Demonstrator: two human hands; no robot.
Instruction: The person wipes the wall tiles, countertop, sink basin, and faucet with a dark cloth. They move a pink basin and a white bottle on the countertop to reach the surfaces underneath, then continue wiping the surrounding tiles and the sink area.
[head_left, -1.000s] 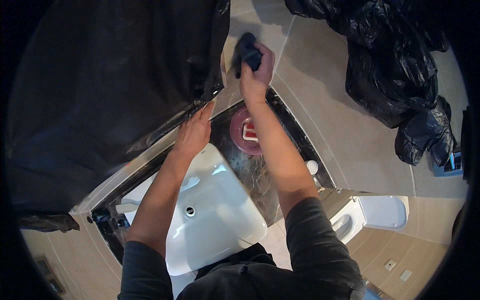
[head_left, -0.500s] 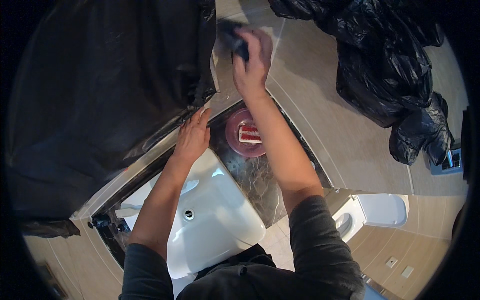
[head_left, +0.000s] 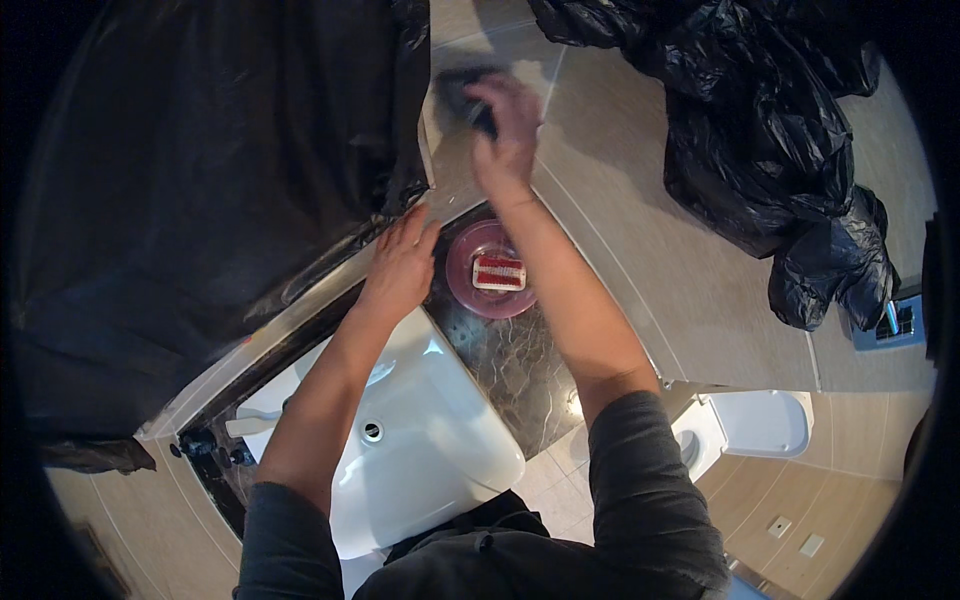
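Observation:
My right hand reaches up to the beige tiled wall, its fingers bent round a dark, soft-looking pad or cloth pressed on the tiles. Motion blurs both, so what kind of thing it is stays unclear. With fingers stretched out, my left hand lies flat near the ledge at the back of the counter, below the black plastic sheet. It holds nothing. Between my forearms, a pinkish clear basin stands on the dark marbled counter. Inside it lies a white brush with red bristles.
A white sink is in front of me, partly behind my left forearm. Black plastic bags hang on the right wall beside a blue-framed holder. A toilet with a raised lid is at lower right.
My right hand has moved slightly down with the dark pad or cloth, still at the wall. My left hand has shifted slightly right and down. The view has shifted a little.

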